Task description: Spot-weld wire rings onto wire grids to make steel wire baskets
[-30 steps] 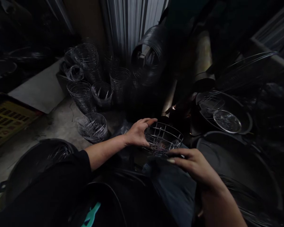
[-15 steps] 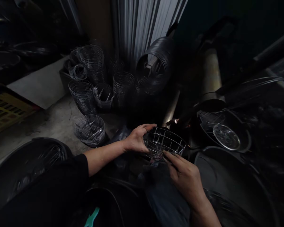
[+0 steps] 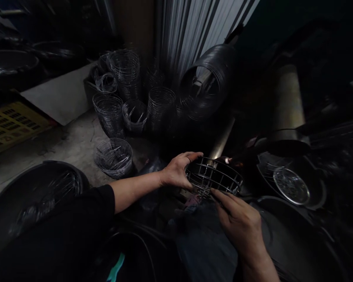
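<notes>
A round wire basket (image 3: 223, 177), made of thin metal rings and upright wires, is between my two hands in front of a machine. My left hand (image 3: 178, 171) is closed on its left side, thumb below and fingers over the top ring. At the near side of the basket my right hand (image 3: 242, 215) is pinched on the wires, its fingertips close to the left thumb. Whether a loose wire lies in that pinch is too dark to make out. Just behind the basket is a metal rod (image 3: 222, 143) with a small bright tip (image 3: 227, 160) beside it.
Stacks of wire rings (image 3: 108, 113) stand on the floor at left, with a ring bundle (image 3: 114, 158) holding loose wires nearer. A large wire coil (image 3: 207, 80) hangs behind. Dark basins (image 3: 288, 235) flank me, and a yellow crate (image 3: 14, 125) sits far left.
The view has turned slightly left, so most things appear further right. Both hands keep their hold on the basket, which looks slightly tilted compared with before.
</notes>
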### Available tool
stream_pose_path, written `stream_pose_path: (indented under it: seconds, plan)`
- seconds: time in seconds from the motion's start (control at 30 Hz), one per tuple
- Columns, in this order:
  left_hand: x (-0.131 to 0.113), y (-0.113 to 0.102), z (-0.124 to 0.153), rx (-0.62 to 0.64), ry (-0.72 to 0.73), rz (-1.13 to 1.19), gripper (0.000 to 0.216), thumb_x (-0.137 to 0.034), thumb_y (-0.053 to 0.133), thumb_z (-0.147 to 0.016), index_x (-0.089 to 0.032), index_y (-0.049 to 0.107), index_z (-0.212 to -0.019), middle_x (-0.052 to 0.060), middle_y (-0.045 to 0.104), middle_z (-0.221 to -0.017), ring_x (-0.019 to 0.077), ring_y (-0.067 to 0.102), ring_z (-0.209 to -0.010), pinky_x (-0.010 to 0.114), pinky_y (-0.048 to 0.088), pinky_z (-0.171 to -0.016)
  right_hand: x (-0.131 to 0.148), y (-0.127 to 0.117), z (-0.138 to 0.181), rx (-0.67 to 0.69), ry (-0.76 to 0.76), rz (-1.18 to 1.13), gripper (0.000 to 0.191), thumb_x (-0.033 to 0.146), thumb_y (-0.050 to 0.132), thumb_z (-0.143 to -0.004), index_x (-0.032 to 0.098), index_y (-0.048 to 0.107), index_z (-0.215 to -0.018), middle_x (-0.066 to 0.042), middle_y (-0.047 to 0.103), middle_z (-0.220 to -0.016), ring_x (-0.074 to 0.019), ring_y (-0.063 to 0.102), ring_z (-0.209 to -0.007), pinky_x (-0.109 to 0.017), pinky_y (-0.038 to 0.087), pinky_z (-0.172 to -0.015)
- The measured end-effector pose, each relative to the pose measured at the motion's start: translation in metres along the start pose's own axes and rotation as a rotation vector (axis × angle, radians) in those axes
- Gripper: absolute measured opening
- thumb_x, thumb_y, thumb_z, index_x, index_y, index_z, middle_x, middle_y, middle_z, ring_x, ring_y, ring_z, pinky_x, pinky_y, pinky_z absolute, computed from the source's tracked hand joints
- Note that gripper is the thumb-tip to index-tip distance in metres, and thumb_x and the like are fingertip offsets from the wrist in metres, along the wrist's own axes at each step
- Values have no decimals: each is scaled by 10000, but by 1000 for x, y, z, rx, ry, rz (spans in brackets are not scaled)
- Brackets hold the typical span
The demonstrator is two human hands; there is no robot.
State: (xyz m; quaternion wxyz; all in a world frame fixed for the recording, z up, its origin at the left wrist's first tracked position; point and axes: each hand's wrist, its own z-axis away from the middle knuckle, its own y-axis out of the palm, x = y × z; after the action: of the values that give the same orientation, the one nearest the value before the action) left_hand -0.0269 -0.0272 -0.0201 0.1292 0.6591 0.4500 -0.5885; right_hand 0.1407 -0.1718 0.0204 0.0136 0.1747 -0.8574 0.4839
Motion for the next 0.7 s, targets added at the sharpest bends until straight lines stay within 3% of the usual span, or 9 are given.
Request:
stream_pose_path:
  seconds: [0.33, 0.7]
  plan:
    - [12, 5, -24, -46, -25, 98, 1066, -344, 884, -380, -171, 475, -1350, 115, 519, -1305, 291, 555, -1170, 413, 448, -1042, -26, -2, -22, 40, 43, -20, 208, 228, 546, -883, 168, 733, -952, -56, 741, -876, -175, 704, -742, -260, 556, -661]
    - [15, 2, -41, -12, -84, 92, 1043, -285, 865, -404, -181, 466, -1362, 108, 521, -1312, 281, 549, -1162, 394, 457, -1018, -39, 6, -32, 8, 132, -40, 215, 267, 559, -863, 175, 744, -924, -55, 739, -842, -188, 702, -737, -271, 542, -658]
